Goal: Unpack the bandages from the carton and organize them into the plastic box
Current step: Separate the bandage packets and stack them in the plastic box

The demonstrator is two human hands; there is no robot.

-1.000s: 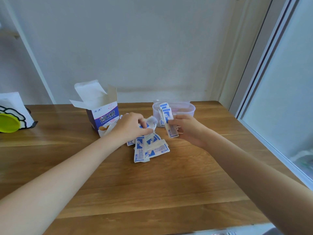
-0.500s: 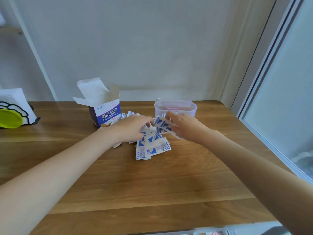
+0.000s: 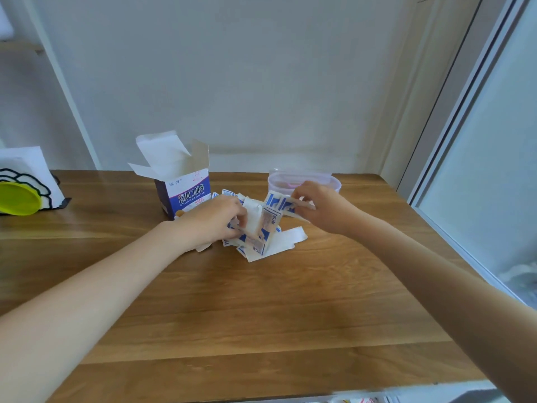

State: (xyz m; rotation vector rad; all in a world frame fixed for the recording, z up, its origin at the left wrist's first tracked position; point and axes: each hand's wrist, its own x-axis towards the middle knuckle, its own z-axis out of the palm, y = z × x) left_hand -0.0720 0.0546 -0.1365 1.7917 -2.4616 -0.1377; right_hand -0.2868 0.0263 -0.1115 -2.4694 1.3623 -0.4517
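The bandages [image 3: 255,237] lie in a loose heap on the counter [image 3: 261,315], just right of the carton [image 3: 186,196] and near the box [image 3: 305,181]; too many overlap to count, though it is clearly more than a handful. Half a second ago the right hand [image 3: 316,207] held its small stack close against the heap; now it has lifted slightly toward the box, fingers pinching a fanned bunch of several wrapped strips [image 3: 282,203]; a second ago that same bunch stood upright in front of the box, so the stack is being squared and added to rather than dropped yet. The left hand [image 3: 215,222] has gone deeper into the heap and now pinches a strip or two, raising them on edge; I judge it is feeding the right hand's stack. That suggests gathering is well under way, while the placing into the box is not yet done.

Counted: one carton, flaps open, standing at the far left of the heap; one box, lidless and translucent, at the far right, with something pinkish inside that I cannot identify; two hands, both clamped on bandages. At the far left edge stand a yellow-green disc [image 3: 17,199] and a white card [image 3: 26,164].
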